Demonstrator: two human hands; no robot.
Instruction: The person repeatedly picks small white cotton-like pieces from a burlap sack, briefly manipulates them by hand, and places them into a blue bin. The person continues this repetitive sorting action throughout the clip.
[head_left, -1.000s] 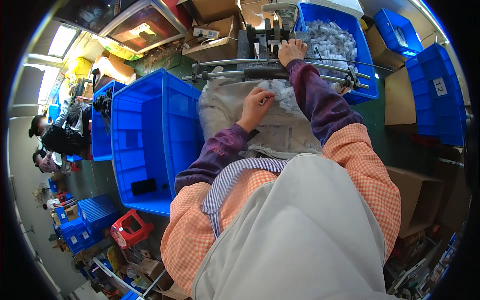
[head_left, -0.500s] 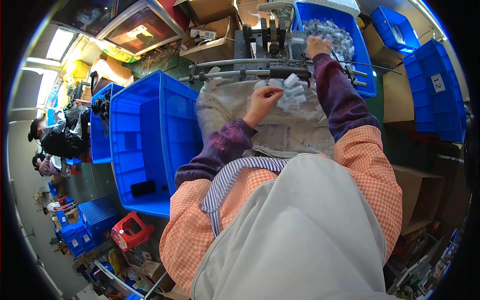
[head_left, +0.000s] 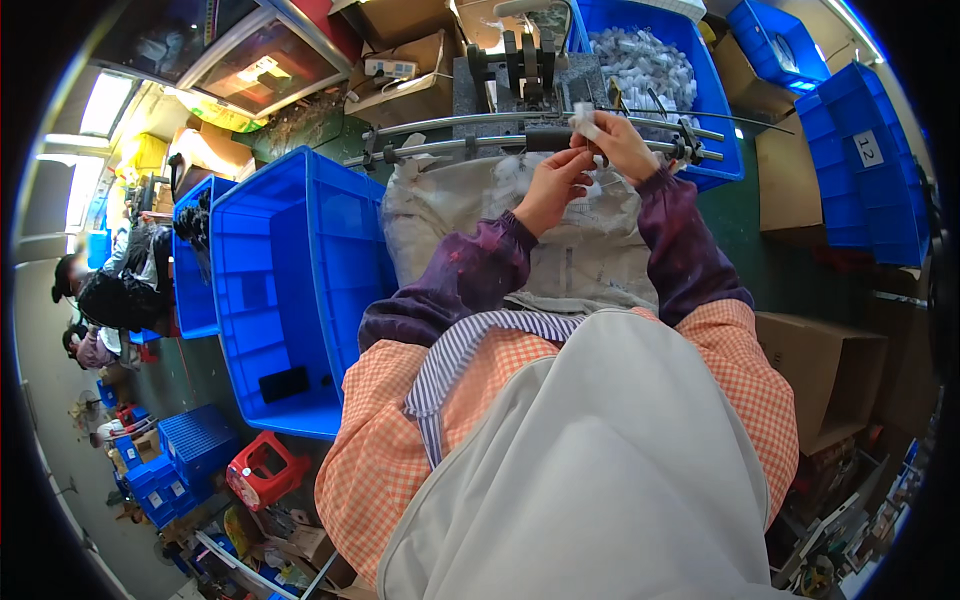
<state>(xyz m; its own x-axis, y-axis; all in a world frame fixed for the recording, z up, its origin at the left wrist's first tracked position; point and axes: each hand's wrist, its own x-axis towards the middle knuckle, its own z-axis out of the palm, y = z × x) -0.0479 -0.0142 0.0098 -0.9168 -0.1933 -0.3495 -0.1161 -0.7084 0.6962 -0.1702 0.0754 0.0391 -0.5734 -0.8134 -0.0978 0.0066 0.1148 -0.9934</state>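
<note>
Head: pale piece, seemingly in right hand.

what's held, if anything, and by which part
The right hand holds a small clear piece, apparently by its near end; whether the left hand holds anything cannot be told.

Orange-checked sleeves run into purple cuffs (blotched with pink).

Grey-beige cloth, creased and stained, loosely spread, cluster of small clear plastic pieces lying on its far part, green floor, red stool standing on it
</note>
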